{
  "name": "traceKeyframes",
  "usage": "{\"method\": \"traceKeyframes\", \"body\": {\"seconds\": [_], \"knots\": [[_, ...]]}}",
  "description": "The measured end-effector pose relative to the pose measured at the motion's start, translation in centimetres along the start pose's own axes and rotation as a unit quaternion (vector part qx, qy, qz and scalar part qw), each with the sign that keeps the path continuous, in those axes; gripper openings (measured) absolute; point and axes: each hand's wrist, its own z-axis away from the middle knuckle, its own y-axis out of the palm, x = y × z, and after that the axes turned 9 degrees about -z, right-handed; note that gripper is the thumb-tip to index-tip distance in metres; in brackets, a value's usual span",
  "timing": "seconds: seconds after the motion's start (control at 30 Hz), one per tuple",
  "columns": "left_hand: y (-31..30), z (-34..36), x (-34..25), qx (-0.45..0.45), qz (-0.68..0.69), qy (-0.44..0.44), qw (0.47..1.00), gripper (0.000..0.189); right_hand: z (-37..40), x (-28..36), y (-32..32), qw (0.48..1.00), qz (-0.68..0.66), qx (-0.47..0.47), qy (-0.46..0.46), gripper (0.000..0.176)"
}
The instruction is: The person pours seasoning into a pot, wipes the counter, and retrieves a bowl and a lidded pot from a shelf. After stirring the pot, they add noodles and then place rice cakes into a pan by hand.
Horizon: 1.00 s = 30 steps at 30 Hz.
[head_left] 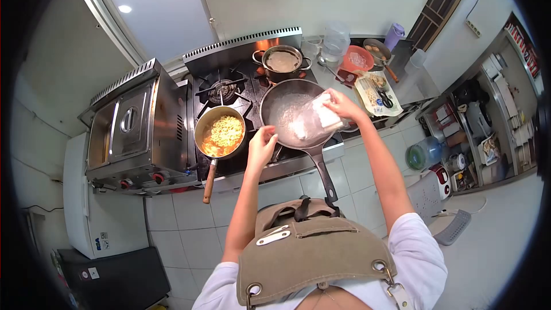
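Note:
My right hand (340, 105) holds a clear plastic bag (314, 119) tilted over a large dark frying pan (287, 109) on the stove; something white sits in the bag's lower end. My left hand (262, 145) hovers at the pan's near left rim, fingers apart, holding nothing. The pan's long handle (325, 175) points toward me. To the left, a smaller pan (221, 132) with a wooden handle holds yellow noodles in orange broth.
A lidded steel pot (282, 61) stands on the back burner, flame behind it. A steel fryer unit (133, 123) is left of the stove. The right counter holds a jar (336, 40), an orange bowl (358, 59) and a tray (377, 93). Shelves (488, 126) stand far right.

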Motion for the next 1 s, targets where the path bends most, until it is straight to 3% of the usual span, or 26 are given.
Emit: {"method": "traceKeyframes", "body": {"seconds": [0.07,0.13,0.23,0.27,0.33,0.4,0.47,0.53,0.63,0.73,0.8,0.87,1.0], "knots": [[0.3,-2.3,-1.1,0.011,-0.051,0.071,0.996,0.036,-0.8,0.5,0.0,0.999,0.043,0.025,0.000,0.026],[1.3,-5.1,-1.1,-0.009,-0.094,0.200,0.975,0.041,-1.0,2.2,0.6,0.995,0.085,0.049,-0.005,0.027],[2.6,-7.9,-2.1,0.002,-0.152,0.265,0.952,0.048,-0.9,6.2,1.6,0.980,0.189,0.064,0.003,0.030],[2.8,-8.5,-2.6,0.001,-0.151,0.265,0.952,0.048,-0.8,7.1,1.9,0.976,0.208,0.069,-0.007,0.030],[3.0,-9.2,-4.0,0.084,-0.145,0.254,0.953,0.059,-0.8,8.1,2.3,0.974,0.213,0.070,-0.013,0.034],[3.7,-10.0,-4.3,0.095,-0.088,0.276,0.952,0.056,-0.8,9.6,2.6,0.954,0.276,0.120,0.000,0.035],[3.7,-10.1,-5.4,0.143,-0.080,0.242,0.956,0.044,-1.0,10.5,2.7,0.951,0.282,0.125,0.012,0.035],[4.0,-9.9,-5.4,0.143,-0.014,0.177,0.974,0.031,-1.2,9.8,2.3,0.951,0.278,0.136,-0.018,0.036],[4.1,-10.2,-4.2,0.132,-0.002,0.157,0.979,0.024,0.1,9.2,2.5,0.973,0.215,0.070,-0.045,0.033],[4.4,-10.0,-3.0,0.105,0.063,0.132,0.984,0.022,1.0,8.6,1.7,0.976,0.203,0.044,-0.068,0.026],[4.4,-9.9,-2.7,0.118,0.097,0.119,0.981,0.021,1.2,7.8,1.2,0.976,0.211,0.044,-0.014,0.022],[4.6,-9.5,-3.1,0.113,0.117,0.132,0.978,0.022,1.2,7.4,1.1,0.972,0.231,0.027,-0.028,0.018],[3.8,-9.1,-4.3,0.086,0.039,0.140,0.986,0.030,1.1,7.0,1.1,0.980,0.195,0.025,-0.042,0.018]]}}
